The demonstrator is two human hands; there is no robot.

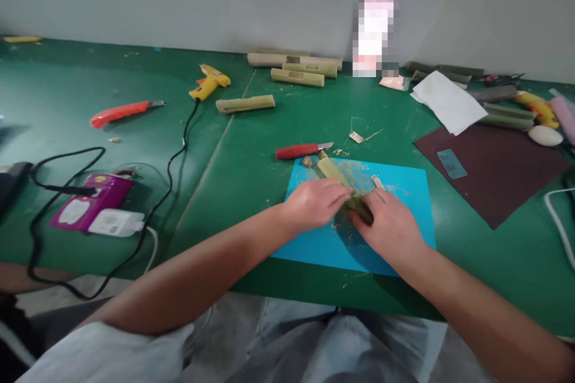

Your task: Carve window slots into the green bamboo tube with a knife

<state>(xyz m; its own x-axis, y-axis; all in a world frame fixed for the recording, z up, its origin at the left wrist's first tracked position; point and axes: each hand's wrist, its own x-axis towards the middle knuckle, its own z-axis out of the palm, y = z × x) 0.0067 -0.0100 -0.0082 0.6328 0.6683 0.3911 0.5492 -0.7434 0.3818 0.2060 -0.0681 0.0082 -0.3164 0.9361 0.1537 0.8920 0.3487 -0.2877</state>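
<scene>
Over a blue sheet (309, 239) both hands are closed around a pale green bamboo piece (335, 170), which slants from upper left to lower right. My left hand (314, 203) pinches its middle, fingertips partly hidden. Wrapped about the lower end, near a dark hollow opening, is my right hand (390, 221). Shavings and small scraps lie scattered on the sheet. A red-handled knife (299, 151) with a short blade rests just beyond the sheet's upper left edge, apart from both hands.
On the green table (242, 179) lie a yellow glue gun (209, 82), a red cutter (121, 114) and a purple power strip (92, 200) with cords. Bamboo tubes (296, 76) line the back. White paper (449, 102) and a dark brown sheet (494, 185) are at right.
</scene>
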